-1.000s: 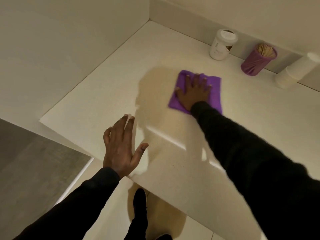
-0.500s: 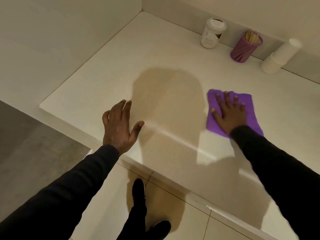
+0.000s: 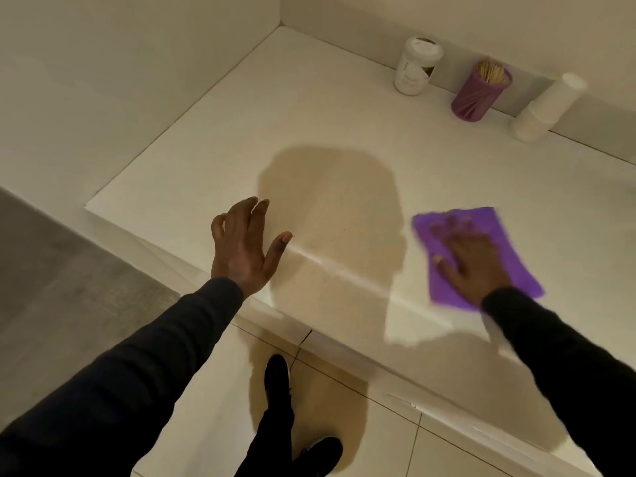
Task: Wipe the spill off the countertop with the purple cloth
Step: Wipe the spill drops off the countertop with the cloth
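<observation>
The purple cloth [image 3: 491, 220] lies flat on the white countertop [image 3: 309, 108], right of centre and close to the front edge. My right hand [image 3: 471, 261] presses down on it with fingers spread; both look motion-blurred. My left hand [image 3: 241, 249] rests open on the counter near the front edge, to the left, holding nothing. A large shadow falls on the surface between my hands. I cannot make out any liquid spill.
Along the back wall stand a white lidded jar [image 3: 416, 67], a purple holder of toothpicks [image 3: 480, 89] and a stack of white cups [image 3: 547, 105]. Walls close off the counter at the left and back. My black shoe [image 3: 277, 373] is on the tiled floor below.
My right hand has slid the cloth from the far middle of the counter to the right and nearer the front edge. My left hand has stayed in place.
</observation>
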`<state>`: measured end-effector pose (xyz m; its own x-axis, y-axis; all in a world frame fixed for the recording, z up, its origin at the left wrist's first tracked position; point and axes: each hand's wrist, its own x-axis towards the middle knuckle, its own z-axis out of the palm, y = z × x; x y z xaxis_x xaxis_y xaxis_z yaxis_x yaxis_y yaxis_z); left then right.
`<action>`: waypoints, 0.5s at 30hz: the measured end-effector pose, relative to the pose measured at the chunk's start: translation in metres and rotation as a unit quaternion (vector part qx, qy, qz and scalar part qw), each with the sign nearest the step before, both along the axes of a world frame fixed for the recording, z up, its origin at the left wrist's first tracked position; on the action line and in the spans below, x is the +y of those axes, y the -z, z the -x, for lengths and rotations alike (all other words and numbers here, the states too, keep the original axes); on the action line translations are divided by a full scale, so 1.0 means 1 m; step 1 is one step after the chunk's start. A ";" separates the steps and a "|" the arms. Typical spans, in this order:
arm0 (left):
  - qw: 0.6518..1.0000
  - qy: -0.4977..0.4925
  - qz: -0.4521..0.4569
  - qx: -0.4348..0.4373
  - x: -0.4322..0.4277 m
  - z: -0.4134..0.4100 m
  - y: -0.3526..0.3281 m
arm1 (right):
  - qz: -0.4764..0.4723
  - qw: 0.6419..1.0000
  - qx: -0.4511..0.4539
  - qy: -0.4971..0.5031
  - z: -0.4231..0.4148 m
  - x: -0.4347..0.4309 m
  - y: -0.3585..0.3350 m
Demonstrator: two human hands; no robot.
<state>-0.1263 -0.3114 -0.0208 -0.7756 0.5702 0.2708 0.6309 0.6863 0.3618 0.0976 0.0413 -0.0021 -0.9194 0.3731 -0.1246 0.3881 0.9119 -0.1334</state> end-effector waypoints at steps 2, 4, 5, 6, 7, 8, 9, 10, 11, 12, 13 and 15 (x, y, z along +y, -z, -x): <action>1.000 0.001 0.001 -0.001 0.000 -0.001 0.000 | -0.025 0.980 -0.012 0.198 0.023 0.023 0.003; 1.000 0.002 0.005 -0.001 0.001 -0.001 0.000 | 0.001 0.938 -0.030 0.344 0.071 0.010 0.004; 1.000 0.003 0.006 -0.002 0.001 0.000 0.001 | 0.021 0.921 -0.034 0.387 0.100 -0.005 0.002; 1.000 0.004 0.007 0.000 0.001 0.000 0.001 | 0.038 0.916 -0.031 0.398 0.128 -0.022 0.002; 1.000 0.004 0.007 0.002 0.001 0.001 0.002 | 0.053 0.924 -0.026 0.377 0.155 -0.042 0.002; 1.000 0.004 0.007 0.001 0.001 0.002 0.003 | 0.057 0.940 -0.022 0.335 0.179 -0.065 0.004; 1.000 0.004 0.007 -0.001 0.002 0.003 0.003 | 0.052 0.958 -0.021 0.282 0.199 -0.092 0.005; 1.000 0.002 0.007 -0.004 0.002 0.004 0.004 | 0.045 0.973 -0.020 0.225 0.213 -0.121 0.007; 1.000 -0.002 0.006 -0.005 0.002 0.005 0.005 | 0.039 0.985 -0.022 0.169 0.220 -0.150 0.010; 1.000 -0.007 0.003 -0.006 0.002 0.005 0.005 | 0.030 0.993 -0.023 0.113 0.222 -0.177 0.012; 1.000 -0.013 -0.003 -0.009 0.001 0.006 0.004 | 0.015 0.998 -0.027 0.061 0.216 -0.200 0.014; 1.000 -0.017 -0.018 -0.017 0.001 0.005 0.002 | -0.024 0.999 -0.040 -0.026 0.191 -0.227 0.017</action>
